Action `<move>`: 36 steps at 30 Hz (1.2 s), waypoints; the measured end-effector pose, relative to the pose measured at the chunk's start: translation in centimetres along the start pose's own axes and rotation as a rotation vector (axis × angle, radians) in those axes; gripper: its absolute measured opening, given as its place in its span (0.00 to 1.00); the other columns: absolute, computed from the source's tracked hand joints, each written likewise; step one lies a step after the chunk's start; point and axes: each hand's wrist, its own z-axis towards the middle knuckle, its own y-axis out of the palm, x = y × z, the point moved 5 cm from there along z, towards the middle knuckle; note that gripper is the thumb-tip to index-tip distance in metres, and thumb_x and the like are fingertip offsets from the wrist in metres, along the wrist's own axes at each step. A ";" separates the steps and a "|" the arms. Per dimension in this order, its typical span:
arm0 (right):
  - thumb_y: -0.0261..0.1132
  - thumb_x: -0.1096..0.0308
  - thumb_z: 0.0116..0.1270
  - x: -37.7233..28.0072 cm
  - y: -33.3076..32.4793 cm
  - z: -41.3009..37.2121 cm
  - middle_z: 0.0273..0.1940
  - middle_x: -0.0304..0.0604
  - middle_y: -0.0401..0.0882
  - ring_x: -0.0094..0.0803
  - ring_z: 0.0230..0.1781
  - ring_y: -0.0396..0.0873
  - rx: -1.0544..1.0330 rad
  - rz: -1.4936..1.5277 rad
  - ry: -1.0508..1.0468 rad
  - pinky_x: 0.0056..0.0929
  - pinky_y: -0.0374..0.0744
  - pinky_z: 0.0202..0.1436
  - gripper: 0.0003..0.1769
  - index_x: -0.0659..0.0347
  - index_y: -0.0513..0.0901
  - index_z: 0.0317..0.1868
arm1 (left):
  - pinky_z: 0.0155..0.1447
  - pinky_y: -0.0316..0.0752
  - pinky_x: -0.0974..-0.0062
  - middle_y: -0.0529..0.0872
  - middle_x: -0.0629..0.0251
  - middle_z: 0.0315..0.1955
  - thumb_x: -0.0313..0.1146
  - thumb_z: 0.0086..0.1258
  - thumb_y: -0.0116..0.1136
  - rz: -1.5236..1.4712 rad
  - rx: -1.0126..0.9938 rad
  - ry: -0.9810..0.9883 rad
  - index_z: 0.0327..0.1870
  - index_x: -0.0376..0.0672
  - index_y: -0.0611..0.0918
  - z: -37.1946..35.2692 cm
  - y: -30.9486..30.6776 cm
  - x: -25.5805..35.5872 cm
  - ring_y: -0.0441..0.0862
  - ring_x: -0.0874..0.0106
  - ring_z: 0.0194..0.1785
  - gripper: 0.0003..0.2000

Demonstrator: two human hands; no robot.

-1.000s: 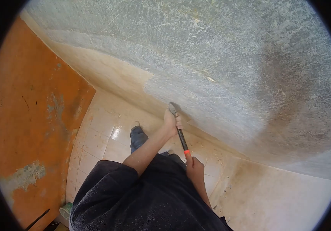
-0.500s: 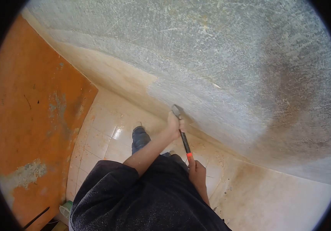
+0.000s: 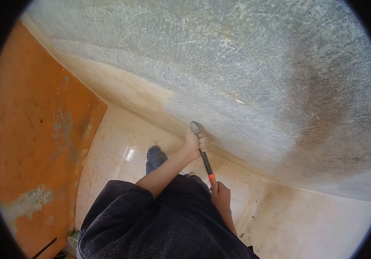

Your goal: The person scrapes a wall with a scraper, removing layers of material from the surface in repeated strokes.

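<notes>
Item: dark shirt (image 3: 164,224), nearest my head camera, flecked with pale dust. Item: right hand (image 3: 221,196), closed round the lower end of a long-handled tool (image 3: 206,162), just below its orange-red band (image 3: 211,176). Item: left hand (image 3: 192,144), wrapped round the same tool higher up, near its dark head (image 3: 195,128). The tool slants between the hands, its head at the foot of the scuffed grey wall (image 3: 237,64) — whether it touches, I cannot tell. Item: blue trouser leg (image 3: 155,158), beyond the left forearm, over the pale tiled floor (image 3: 107,166), which I log as dusted with crumbs. To the left I list an orange surface (image 3: 25,142) with worn grey patches — a thin dark rod (image 3: 44,248) in front of its lower part. Farther up: a beige strip (image 3: 125,82) along the grey wall's lower left.
</notes>
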 end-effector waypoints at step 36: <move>0.45 0.47 0.81 3.4 3.0 -0.4 0.22 0.37 0.72 0.21 0.15 0.68 -0.359 0.654 0.131 0.22 0.68 0.18 0.25 0.60 0.72 0.37 | 0.21 0.64 0.76 0.67 0.74 0.18 0.53 0.78 0.35 0.086 0.141 0.626 0.42 0.47 0.74 -2.6 0.2 -4.1 0.64 0.79 0.16 0.20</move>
